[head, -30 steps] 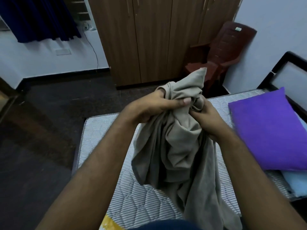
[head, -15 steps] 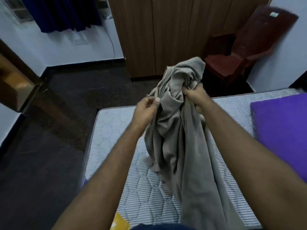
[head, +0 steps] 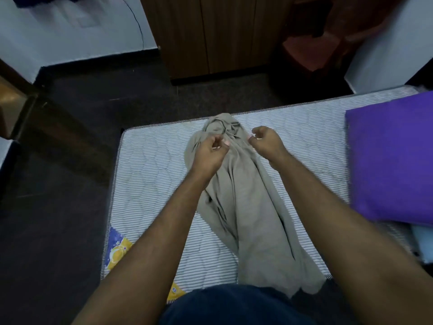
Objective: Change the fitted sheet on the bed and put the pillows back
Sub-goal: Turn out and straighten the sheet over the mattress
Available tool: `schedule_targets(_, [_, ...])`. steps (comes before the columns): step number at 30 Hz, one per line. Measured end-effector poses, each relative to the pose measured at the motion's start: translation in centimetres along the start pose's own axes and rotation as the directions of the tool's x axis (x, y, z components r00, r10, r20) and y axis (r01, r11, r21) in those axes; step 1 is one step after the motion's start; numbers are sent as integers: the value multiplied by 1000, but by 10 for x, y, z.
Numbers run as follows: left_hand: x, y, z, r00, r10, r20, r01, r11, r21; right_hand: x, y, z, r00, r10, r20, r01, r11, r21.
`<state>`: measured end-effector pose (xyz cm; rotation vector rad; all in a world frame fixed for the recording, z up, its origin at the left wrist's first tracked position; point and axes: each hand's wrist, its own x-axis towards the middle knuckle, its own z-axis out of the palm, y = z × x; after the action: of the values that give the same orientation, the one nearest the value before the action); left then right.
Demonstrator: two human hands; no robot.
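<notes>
We see the grey sheet (head: 243, 202) lying bunched in a long heap on the bare striped mattress (head: 150, 184), running from near the far edge back to the near edge, where its end hangs over beside our dark blue clothing (head: 234, 306). Our left hand (head: 208, 153) hovers over the far part of the sheet with its fingers (head: 219, 139) loosely curled and nothing in them; whether it brushes the cloth we cannot tell. Our right hand (head: 267, 143) is just beside the sheet's right flank, fingers (head: 256, 132) likewise loosely curled and holding nothing. The two hands sit close together, either side of the crumpled far end of the sheet. A purple pillow (head: 393, 158) lies on the mattress at the right, well apart from the sheet, with something pale blue (head: 421, 242) showing under its near edge. A patterned yellow and blue patch (head: 117, 249) shows at the mattress's near left side. Beyond the bed are a dark floor (head: 58, 207), a wooden wardrobe (head: 210, 34) and a reddish chair (head: 311, 48).
</notes>
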<state>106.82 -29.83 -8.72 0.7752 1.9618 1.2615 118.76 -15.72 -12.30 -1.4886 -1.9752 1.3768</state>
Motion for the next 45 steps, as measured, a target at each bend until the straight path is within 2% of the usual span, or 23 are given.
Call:
schedule_targets(8, [-47, -22, 50, 999, -43, 32, 42, 999, 22, -50, 46, -17, 999, 3, 41, -3, 1000, 13])
schedule_targets(12, [-79, -44, 74, 993, -98, 73, 99, 995, -9, -85, 96, -21, 988, 108, 110, -111, 994, 22])
schedule_targets(19, [-149, -115, 133, 942, -223, 251, 214, 975, 61, -167, 206, -29, 952, 303, 48, -305, 952, 36])
schedule_targets(24, [-197, -179, 179, 913, -277, 300, 260, 961, 97, -235, 289, -17, 919, 394, 32, -394, 919, -12])
schedule_targets(28, [-226, -245, 206, 894, -371, 251, 347, 928, 137, -261, 356, -2, 887, 462, -11, -460, 882, -105])
schedule_targets(32, [-239, -316, 209, 889, -457, 23, 437, 863, 255, -239, 406, 26, 886, 456, -82, -462, 863, -205])
schedule_targets(33, [-239, -334, 211, 875, -484, -21, 476, 850, 226, -230, 417, 33, 888, 443, -123, -460, 855, -240])
schedule_targets(35, [-237, -377, 216, 848, -531, 13, 529, 846, 69, -214, 434, 46, 871, 449, -200, -491, 811, -319])
schedule_targets(38, [-231, -419, 224, 778, -627, 37, 625, 767, -142, -193, 457, 66, 856, 482, -188, -516, 819, -249])
schedule_targets(40, [-230, -407, 227, 739, -671, 59, 659, 702, -271, -185, 467, 77, 880, 451, -151, -475, 847, -239])
schedule_targets(42, [-229, -401, 236, 705, -689, 167, 693, 619, -371, -184, 469, 83, 904, 411, -118, -427, 863, -270])
schedule_targets(45, [-232, -385, 239, 657, -722, 218, 738, 555, -384, -191, 459, 82, 932, 324, -161, -358, 891, -278])
